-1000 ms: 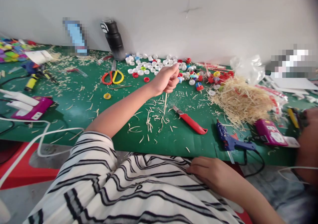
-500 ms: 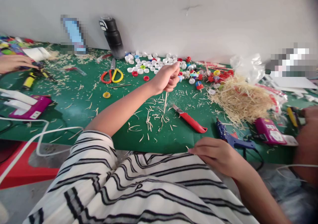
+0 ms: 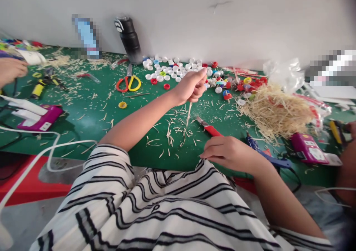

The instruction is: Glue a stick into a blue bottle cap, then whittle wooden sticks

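My left hand [image 3: 191,85] is closed around a thin wooden stick [image 3: 189,113], which points down toward the green tabletop. Its upper part is hidden inside my fist. Pale wood shavings [image 3: 170,132] lie scattered around the stick's lower end. At the table's near edge, my right hand [image 3: 229,152] pinches the hem of the striped shirt [image 3: 204,165], lifting it into a peak. Just beyond that hand lies a knife [image 3: 213,130] with a red handle, partly covered by the fingers.
Bottle caps [image 3: 175,69] spread along the wall beside a black bottle [image 3: 128,39]. Scissors [image 3: 129,82] lie left of my forearm. To the right are a heap of wood shavings [image 3: 278,110], a blue glue gun [image 3: 267,156] and a purple power strip [image 3: 307,147]. Co-workers' hands [image 3: 11,71] show at both sides.
My right hand has moved up and left and now pulls the shirt hem upward, covering part of the knife handle. My left hand keeps its hold on the stick. The view has shifted slightly.
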The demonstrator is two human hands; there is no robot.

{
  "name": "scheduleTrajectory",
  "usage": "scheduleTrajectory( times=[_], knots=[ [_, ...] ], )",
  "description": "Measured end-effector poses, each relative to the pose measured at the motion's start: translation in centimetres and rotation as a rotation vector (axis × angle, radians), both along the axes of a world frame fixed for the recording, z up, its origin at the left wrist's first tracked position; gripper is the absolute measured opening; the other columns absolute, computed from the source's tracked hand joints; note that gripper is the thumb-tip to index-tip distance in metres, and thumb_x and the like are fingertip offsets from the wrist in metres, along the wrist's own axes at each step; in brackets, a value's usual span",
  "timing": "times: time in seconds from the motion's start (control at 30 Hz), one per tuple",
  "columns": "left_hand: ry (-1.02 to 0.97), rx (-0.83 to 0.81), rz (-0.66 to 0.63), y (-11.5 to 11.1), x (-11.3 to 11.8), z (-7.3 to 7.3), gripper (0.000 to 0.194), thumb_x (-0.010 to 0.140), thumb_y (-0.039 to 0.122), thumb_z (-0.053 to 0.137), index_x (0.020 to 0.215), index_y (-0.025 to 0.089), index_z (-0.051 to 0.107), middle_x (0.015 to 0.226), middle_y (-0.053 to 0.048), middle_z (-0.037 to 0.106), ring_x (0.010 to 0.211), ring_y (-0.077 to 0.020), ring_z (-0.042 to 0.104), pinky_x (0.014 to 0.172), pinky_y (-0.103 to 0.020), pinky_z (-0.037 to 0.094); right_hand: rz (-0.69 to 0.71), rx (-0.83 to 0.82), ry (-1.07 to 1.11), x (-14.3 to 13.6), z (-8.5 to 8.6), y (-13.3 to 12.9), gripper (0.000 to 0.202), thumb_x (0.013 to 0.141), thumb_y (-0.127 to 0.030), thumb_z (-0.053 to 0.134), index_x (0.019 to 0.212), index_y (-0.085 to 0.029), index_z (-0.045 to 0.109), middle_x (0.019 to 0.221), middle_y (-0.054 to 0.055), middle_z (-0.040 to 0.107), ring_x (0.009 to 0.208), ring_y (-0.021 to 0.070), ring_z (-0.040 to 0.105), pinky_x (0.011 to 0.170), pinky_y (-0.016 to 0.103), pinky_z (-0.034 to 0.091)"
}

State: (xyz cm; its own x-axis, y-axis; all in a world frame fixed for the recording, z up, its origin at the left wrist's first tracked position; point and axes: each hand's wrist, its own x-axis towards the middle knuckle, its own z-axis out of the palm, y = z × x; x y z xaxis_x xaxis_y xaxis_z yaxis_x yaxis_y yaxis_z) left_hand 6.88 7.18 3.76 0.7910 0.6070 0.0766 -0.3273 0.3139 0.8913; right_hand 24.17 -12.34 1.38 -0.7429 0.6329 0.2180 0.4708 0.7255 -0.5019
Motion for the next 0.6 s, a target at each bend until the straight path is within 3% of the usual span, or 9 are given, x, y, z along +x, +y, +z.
scheduleTrajectory(
  times=[0.13,0.23,0.47,0.6],
  knots=[
    [0.000,-0.006,-0.003,0.0,0.0,0.0,0.050,0.106,0.047,0.051,0.067,0.023,0.030,0.046,0.013,0.024,0.031,-0.0009,0.016,0.036,-0.015,0.008,0.034,-0.199,0.053,0.6,0.2,1.5,0.017,0.102,-0.018,0.062,0.098,-0.018,0.079,0.093,0.007,0.076,0.085,0.0132,0.071,0.079,0.025,0.056],
    [-0.017,-0.004,-0.018,0.1,0.0,-0.2,0.049,0.106,0.046,0.050,0.067,0.023,0.031,0.046,0.013,0.024,0.031,-0.0007,0.017,0.036,-0.015,0.007,0.023,-0.319,0.039,1.1,0.6,1.1,0.016,0.100,-0.018,0.063,0.098,-0.019,0.079,0.094,0.006,0.076,0.085,0.0134,0.071,0.078,0.025,0.056],
    [-0.037,0.000,-0.037,-0.1,0.1,-0.2,0.048,0.106,0.047,0.050,0.069,0.024,0.032,0.046,0.012,0.027,0.030,-0.0004,0.018,0.036,-0.016,0.007,-0.154,-0.534,-0.017,4.7,0.6,-4.9,0.021,0.103,-0.031,0.062,0.097,-0.022,0.080,0.089,0.005,0.076,0.082,0.0149,0.072,0.075,0.026,0.058],
    [-0.026,0.031,-0.032,-0.3,0.0,0.0,0.048,0.106,0.047,0.050,0.069,0.024,0.031,0.046,0.012,0.026,0.030,-0.0004,0.018,0.036,-0.017,0.007,-0.293,-0.418,-0.016,6.5,0.4,-6.5,0.022,0.102,-0.033,0.062,0.096,-0.025,0.082,0.090,0.006,0.078,0.081,0.0170,0.075,0.073,0.027,0.060]
  ],
)
